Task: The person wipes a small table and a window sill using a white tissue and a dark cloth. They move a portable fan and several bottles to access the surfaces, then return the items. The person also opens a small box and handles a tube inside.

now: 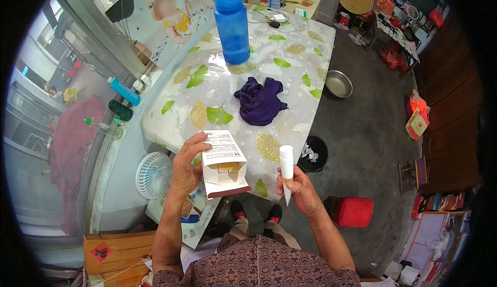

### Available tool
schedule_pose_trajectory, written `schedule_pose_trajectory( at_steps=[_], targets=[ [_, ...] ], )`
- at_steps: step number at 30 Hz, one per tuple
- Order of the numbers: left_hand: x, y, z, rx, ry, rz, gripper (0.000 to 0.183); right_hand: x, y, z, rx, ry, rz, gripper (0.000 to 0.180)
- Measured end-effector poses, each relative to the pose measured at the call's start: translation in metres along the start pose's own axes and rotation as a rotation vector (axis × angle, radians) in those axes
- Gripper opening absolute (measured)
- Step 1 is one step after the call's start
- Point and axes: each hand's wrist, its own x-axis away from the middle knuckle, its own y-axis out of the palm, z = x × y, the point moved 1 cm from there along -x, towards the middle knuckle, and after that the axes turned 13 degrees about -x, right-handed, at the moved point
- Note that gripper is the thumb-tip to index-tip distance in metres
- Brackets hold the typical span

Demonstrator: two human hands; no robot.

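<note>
My left hand (190, 164) holds a white cardboard box (224, 151) by its left side. The box's near end is unfolded, with a dark red-brown edged flap hanging toward me, and its inside shows. Print covers the upper face. In my right hand (303, 192) is a white tube (286, 162) with a yellowish band, cap up and its flat tapered end pointing down. Beyond both hands a crumpled dark purple cloth (261, 102) lies on the table (244, 125), which has a leaf-patterned clear cover. Farther back stands a blue plastic water bottle (233, 30).
Cables with a black plug (274, 24) lie at the table's far end. Bottles, including a light blue one (125, 92), line the left sill. A white fan (154, 175) stands below left. Rightward on the floor are a black bin (324, 155), a metal basin (339, 84) and a red stool (354, 211).
</note>
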Motion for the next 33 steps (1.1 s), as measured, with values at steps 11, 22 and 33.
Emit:
schedule_pose_trajectory(
  at_steps=[11, 22, 33],
  targets=[
    [-0.033, -0.018, 0.068, -0.550, 0.372, -0.288, 0.056, -0.021, 0.002, 0.011, -0.203, -0.043, 0.142, 0.038],
    [-0.111, -0.002, 0.122, -0.582, 0.247, -1.247, 0.060, -0.030, -0.036, 0.075, -0.620, 0.137, 0.066, 0.046],
    [-0.106, 0.012, 0.082, -0.291, 0.121, -1.437, 0.053, -0.023, -0.038, 0.061, -0.519, 0.207, -0.033, 0.056]
  ],
)
